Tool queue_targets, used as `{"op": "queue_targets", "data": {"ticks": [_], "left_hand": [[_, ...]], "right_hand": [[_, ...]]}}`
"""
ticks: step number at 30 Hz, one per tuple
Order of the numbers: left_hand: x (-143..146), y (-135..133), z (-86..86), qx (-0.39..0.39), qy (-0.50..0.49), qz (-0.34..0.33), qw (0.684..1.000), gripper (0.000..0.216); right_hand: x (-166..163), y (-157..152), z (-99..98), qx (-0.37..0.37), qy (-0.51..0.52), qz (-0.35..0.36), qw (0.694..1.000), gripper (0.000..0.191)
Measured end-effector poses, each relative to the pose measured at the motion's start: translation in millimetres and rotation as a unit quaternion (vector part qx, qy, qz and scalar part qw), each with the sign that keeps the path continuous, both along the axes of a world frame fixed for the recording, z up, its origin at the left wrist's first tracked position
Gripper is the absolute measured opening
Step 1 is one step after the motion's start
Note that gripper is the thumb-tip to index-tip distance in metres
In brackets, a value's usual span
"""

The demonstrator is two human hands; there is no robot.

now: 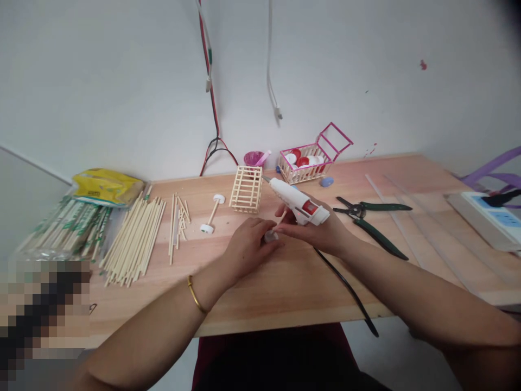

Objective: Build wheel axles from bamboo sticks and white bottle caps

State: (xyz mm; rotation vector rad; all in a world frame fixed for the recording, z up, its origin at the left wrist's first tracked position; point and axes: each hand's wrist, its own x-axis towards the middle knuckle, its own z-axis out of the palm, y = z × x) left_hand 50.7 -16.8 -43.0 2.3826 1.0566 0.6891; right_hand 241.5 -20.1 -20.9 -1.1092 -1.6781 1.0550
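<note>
From here I see the left hand (250,241) pinching a whitish cap (271,236); at three o'clock, the right hand (325,234) grasps a glue gun (299,202) and short stick (281,218). Gluing seems underway, calling for steady alignment. Beyond, at eleven, stands a slatted basket (246,188).

At the left end of the table (285,296) lies a yellow packet (106,186); at its right end, a power strip (497,218); above its rear edge, two white cables (278,113) hang.

A pale wall (325,65) rises beyond the right hand (328,233). Beneath that hand spreads a wooden table (264,296), grey floor (378,350) showing below its near edge.
</note>
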Motion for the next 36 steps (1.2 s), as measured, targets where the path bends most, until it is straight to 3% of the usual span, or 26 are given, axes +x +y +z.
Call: {"op": "queue_targets", "data": {"ticks": [8,14,19,22,26,31,34,36], "left_hand": [[2.3,2.7,-3.2,0.011,-0.072,0.006,0.997,0.017],[1.5,1.8,-2.4,0.002,-0.063,0.011,0.998,0.013],[-0.4,1.0,-1.1,-0.005,-0.065,0.009,0.998,0.013],[-1.0,0.6,-0.1,-0.01,-0.066,0.011,0.998,0.012],[-1.2,0.6,0.6,-0.014,-0.059,0.007,0.998,0.013],[-1.5,1.0,0.2,-0.018,-0.055,-0.001,0.998,0.014],[-2.4,0.9,-1.3,-0.013,-0.054,-0.003,0.998,0.014],[-2.9,0.8,-2.6,-0.01,-0.056,-0.002,0.998,0.013]], "right_hand": [[-3.8,-4.3,8.1,0.017,-0.042,0.018,0.999,0.043],[34.2,2.6,31.3,0.079,-0.236,-0.092,0.964,0.026],[63.5,8.6,24.2,0.048,-0.35,-0.022,0.935,0.018],[59.1,6.1,14.7,0.028,-0.365,0.029,0.93,0.018],[45.4,5.9,6.5,0.054,-0.382,0.09,0.918,0.021],[47.0,17.3,2.4,0.083,-0.439,0.115,0.887,0.029],[54.7,20.4,5.1,0.067,-0.435,0.126,0.889,0.033],[56.7,18.5,9.9,0.074,-0.421,0.113,0.897,0.045]]}}
